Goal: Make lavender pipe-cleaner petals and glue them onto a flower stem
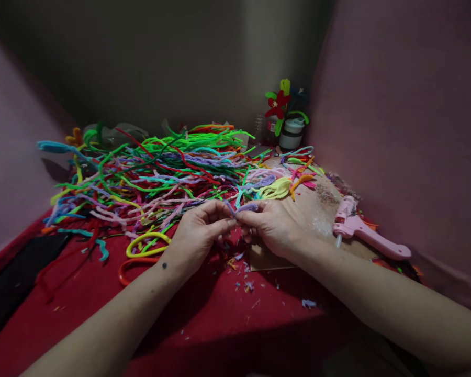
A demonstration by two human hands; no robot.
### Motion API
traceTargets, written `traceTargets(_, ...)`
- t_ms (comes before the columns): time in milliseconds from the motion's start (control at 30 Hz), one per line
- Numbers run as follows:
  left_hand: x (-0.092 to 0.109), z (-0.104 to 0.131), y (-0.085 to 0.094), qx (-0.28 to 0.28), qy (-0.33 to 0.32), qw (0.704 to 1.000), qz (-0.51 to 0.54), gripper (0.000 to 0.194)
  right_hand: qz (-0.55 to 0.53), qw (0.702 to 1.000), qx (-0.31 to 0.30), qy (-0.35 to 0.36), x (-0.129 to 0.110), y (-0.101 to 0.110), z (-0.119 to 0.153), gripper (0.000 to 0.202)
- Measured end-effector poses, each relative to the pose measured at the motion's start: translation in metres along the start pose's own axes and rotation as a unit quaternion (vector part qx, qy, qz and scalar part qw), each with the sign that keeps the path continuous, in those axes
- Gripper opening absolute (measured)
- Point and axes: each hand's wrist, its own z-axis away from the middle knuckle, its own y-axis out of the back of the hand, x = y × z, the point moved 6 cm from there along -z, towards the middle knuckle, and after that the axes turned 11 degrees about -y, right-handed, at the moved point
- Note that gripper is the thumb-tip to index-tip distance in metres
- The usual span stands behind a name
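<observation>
A purple pipe cleaner [246,208] is pinched between my two hands, above the red cloth [220,324]. My left hand [204,225] has thumb and fingers closed on its left part. The fingers of my right hand [265,222] are closed on its right part, close to the left fingertips. Behind the hands spreads a large heap of coloured pipe cleaners [172,167]. Bent yellow loops [277,188] lie just beyond my right hand. Scissors with yellow and red handles [147,255] rest beside my left forearm.
A pink glue gun [372,238] lies on the right, by a tan board [317,204]. At the back stand a lidded cup [292,133] and a red pipe-cleaner flower [277,104]. Purple scraps [249,286] dot the cloth. A dark flat object [23,272] lies left.
</observation>
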Motion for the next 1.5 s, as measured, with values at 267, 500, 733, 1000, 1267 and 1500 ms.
traceTargets(267, 0.025, 0.008, 0.001, -0.031, -0.248, 0.935, -0.253, 0.015, -0.041, 0.998, -0.047, -0.009, 0.000, -0.002, -0.001, 0.014)
traceTargets(500, 0.006, 0.001, 0.002, -0.104, 0.028, 0.994, -0.004, 0.021, 0.121, 0.985, 0.035, 0.117, -0.023, -0.002, 0.015, 0.009)
traceTargets(733, 0.029, 0.004, 0.000, -0.081, -0.175, 0.919, -0.344, 0.020, 0.183, 0.969, 0.071, 0.149, -0.027, -0.003, 0.022, 0.008)
traceTargets(1000, 0.046, 0.018, -0.011, -0.044, -0.424, 0.705, -0.567, 0.017, -0.048, 0.998, -0.033, -0.027, -0.001, -0.002, 0.002, 0.017)
traceTargets(1267, 0.021, -0.002, 0.017, -0.143, -0.031, 0.982, -0.122, 0.031, 0.119, 0.987, 0.001, 0.110, -0.024, 0.000, 0.013, 0.007)
traceTargets(1500, 0.022, 0.001, 0.004, -0.121, -0.178, 0.863, -0.457, 0.024, 0.204, 0.959, 0.095, 0.171, -0.030, 0.006, 0.017, 0.008)
